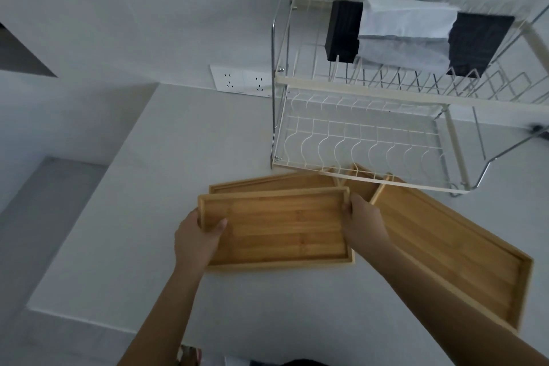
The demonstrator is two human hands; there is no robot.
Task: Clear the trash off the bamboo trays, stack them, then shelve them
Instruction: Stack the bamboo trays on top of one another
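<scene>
Bamboo tray [276, 229] gripped at both short ends above white tabletop [178, 157].
Left hand [197, 236] and right hand [364, 221] closed on rims; bare, golden, straight-grained, raised-edged.

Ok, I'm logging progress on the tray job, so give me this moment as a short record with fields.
held item: small rectangular bamboo tray, no trash on it
left hand: grips the tray's left end
right hand: grips its right end
other trays: second bamboo tray just behind; large bamboo tray at right
shelf: white two-tier wire dish rack, lower tier bare
surface: white countertop
</scene>
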